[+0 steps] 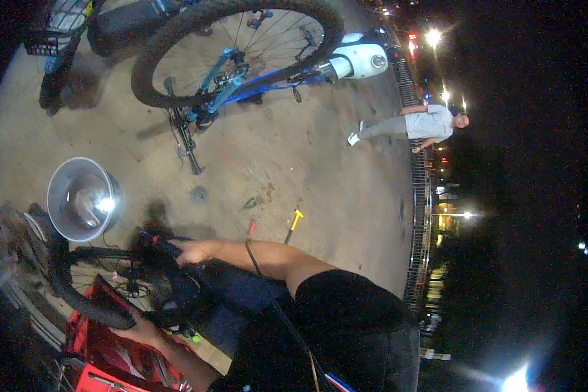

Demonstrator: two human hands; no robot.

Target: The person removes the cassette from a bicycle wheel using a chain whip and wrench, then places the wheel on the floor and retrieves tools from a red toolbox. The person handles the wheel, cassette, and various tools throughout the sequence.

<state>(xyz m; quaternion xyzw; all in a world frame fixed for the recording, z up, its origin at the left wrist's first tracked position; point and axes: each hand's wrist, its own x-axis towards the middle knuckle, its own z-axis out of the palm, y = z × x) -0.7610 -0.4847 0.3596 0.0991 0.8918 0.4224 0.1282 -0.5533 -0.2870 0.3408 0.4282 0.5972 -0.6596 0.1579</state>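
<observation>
My left hand (141, 330) is closed around the black tyre (93, 310) of a bicycle wheel at the lower left. Further right, my right hand (191, 251) grips a dark bicycle part (168, 249); shadow hides its exact kind. A small red detail shows near that part's far end. Under the wheel and my left forearm lies an open red toolbox (104, 379) with tools in it. A grey bucket (61, 196) stands just beyond the wheel, its bottom shining with reflected light.
Beyond my right arm lie a yellow-ended hammer (295, 221), a red-handled tool (251, 227) and a small green item (249, 203). At the top stands a blue bicycle (219, 98) with a big tyre. A person (430, 122) stands near the railing (421, 209).
</observation>
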